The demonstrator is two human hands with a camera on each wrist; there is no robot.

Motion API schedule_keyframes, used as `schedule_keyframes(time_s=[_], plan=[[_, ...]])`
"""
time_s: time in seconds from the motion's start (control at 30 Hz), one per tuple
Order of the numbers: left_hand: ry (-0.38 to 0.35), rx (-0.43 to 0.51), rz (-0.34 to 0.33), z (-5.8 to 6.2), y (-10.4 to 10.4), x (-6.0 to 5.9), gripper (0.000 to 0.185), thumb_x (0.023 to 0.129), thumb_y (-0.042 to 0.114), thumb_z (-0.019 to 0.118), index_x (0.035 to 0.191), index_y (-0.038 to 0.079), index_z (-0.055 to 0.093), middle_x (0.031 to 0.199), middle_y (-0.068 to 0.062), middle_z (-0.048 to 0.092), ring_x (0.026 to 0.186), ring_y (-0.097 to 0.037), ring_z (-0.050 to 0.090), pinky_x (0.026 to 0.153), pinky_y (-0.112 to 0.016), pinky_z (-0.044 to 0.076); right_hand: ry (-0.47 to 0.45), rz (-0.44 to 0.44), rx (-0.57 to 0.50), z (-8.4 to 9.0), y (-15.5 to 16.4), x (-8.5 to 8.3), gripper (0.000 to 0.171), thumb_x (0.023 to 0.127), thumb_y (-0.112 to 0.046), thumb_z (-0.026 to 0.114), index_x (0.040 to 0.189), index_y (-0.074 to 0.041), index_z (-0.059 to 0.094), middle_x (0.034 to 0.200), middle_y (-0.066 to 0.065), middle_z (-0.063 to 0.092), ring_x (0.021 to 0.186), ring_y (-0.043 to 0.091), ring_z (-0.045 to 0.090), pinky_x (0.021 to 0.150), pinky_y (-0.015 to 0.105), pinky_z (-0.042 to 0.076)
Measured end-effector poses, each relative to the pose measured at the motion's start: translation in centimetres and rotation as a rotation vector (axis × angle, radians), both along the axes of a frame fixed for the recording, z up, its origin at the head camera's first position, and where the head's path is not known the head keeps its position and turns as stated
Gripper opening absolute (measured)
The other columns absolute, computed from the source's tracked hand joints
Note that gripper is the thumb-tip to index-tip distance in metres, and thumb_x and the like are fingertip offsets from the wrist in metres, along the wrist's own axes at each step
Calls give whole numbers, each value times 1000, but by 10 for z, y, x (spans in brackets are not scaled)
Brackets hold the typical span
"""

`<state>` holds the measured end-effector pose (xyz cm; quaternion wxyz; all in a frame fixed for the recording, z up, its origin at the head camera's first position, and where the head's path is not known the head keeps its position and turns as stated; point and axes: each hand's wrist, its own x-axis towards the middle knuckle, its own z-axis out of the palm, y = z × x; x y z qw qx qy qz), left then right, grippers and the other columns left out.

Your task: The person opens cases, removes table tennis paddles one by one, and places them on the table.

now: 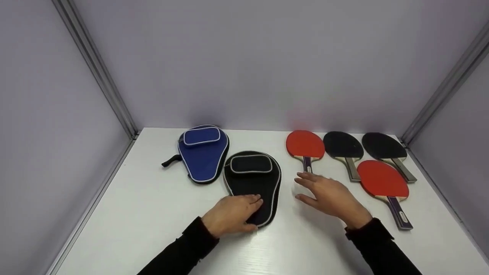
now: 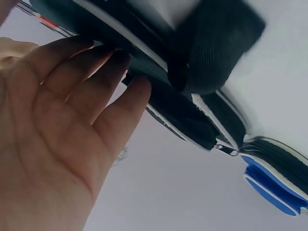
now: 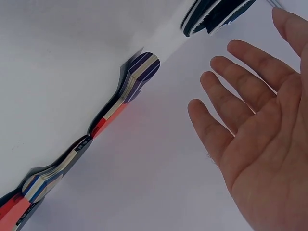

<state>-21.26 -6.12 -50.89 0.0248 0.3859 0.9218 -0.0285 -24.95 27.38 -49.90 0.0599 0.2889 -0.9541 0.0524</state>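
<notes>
A black zipped paddle case (image 1: 254, 179) lies at the middle of the white table (image 1: 153, 214). My left hand (image 1: 244, 208) rests flat on its narrow near end, and in the left wrist view straight fingertips (image 2: 137, 84) touch the edge of the case (image 2: 192, 57). My right hand (image 1: 309, 189) hovers open just right of the case, fingers spread and holding nothing. It is close to the handle of a red paddle (image 1: 305, 144). In the right wrist view the open palm (image 3: 250, 115) faces that paddle's handle end (image 3: 142, 70).
A blue paddle case (image 1: 202, 152) lies behind and left of the black one. Two black paddles (image 1: 342, 145) (image 1: 383, 146) and a second red paddle (image 1: 382, 178) lie at the right. Grey walls with metal corner posts enclose the table on three sides.
</notes>
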Motion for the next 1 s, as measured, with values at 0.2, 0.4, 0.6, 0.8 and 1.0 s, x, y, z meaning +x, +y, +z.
schedule_keyframes(time_s=[0.2,0.4,0.6,0.8,1.0], plan=[[100,43,-7,-6,-3,-27,58,109,36,85,160,10,73,164,-6,75,149,-22,75,118,-40,68,-9,-42,-6,1,1,-3,56,109,-35,86,158,-10,75,162,18,75,139,40,80,107,60,72],[145,115,-14,-11,-4,-49,49,105,18,86,152,10,78,157,-7,80,140,-24,81,107,-41,73,-1,-58,-36,0,1,-5,56,108,-32,87,157,-9,75,161,20,75,138,41,80,105,58,73],[132,145,9,-11,-4,-63,48,103,12,85,151,11,80,157,-5,80,138,-26,82,105,-44,73,-33,-72,-75,1,1,-8,56,110,-30,85,158,-6,73,161,21,75,142,41,79,109,59,71],[115,145,24,-7,-2,-75,48,104,13,85,152,12,79,158,-5,79,138,-29,82,103,-48,74,-73,-92,-101,6,1,-14,56,112,-30,82,160,-4,71,161,23,74,146,44,75,115,62,68],[52,178,53,3,-2,-89,51,109,20,83,158,9,74,163,-9,75,147,-30,77,117,-49,69,-91,-117,-111,15,-2,-24,60,113,-33,81,163,-4,68,166,25,70,145,46,76,115,64,67]])
